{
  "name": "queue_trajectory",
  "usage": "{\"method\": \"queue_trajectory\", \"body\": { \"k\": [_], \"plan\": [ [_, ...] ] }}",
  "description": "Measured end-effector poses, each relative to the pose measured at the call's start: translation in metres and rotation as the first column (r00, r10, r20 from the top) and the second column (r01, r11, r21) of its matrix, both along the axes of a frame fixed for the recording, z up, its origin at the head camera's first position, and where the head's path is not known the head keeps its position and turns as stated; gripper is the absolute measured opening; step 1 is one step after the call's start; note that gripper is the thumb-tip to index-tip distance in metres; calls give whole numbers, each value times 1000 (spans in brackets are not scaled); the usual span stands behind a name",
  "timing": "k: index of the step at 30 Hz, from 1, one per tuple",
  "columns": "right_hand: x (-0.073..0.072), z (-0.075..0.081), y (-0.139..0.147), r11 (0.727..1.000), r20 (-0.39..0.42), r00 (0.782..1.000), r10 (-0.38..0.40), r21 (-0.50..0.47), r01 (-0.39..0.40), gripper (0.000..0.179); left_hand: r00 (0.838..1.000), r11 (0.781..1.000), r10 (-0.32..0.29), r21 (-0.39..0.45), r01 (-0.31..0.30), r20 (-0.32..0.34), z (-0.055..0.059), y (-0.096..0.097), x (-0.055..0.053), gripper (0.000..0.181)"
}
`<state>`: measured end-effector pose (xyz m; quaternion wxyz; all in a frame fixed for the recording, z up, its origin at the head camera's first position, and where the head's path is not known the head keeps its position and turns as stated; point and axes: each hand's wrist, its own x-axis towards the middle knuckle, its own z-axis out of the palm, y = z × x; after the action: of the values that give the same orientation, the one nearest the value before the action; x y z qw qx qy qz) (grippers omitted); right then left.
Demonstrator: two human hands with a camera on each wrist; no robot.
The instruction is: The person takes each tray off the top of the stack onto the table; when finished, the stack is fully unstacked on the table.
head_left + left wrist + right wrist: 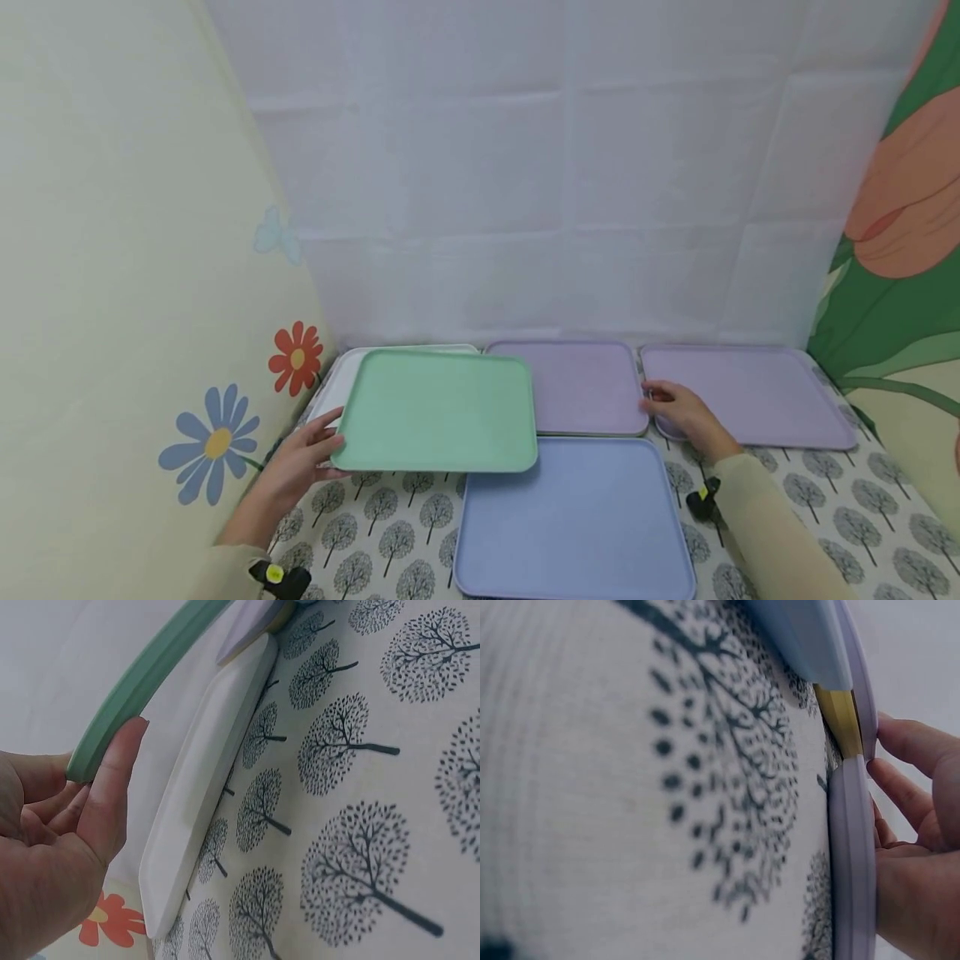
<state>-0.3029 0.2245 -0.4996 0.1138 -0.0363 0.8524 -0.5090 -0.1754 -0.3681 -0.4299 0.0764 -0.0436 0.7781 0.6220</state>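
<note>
My left hand pinches the left edge of a light green tray. In the left wrist view the green tray is raised and tilted above a white tray. From the head, the green one covers most of the white tray and overlaps the left part of a purple tray. My right hand has its fingertips at the right edge of this middle purple tray. A yellow tray shows beneath the purple one in the right wrist view.
In front lies a blue tray, partly under the green one's corner in this view. A second purple tray is at the right, beside my right hand. The tree-print cloth covers the table, with a white sheet hanging behind.
</note>
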Motion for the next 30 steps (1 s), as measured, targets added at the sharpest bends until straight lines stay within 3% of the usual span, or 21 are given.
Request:
{"method": "queue_trajectory", "body": {
  "k": [30],
  "plan": [
    [1, 3, -2, 1000, 6, 1000, 5, 9, -5, 64, 998, 998, 38, -48, -35, 57, 10, -42, 36, 66]
  ]
}}
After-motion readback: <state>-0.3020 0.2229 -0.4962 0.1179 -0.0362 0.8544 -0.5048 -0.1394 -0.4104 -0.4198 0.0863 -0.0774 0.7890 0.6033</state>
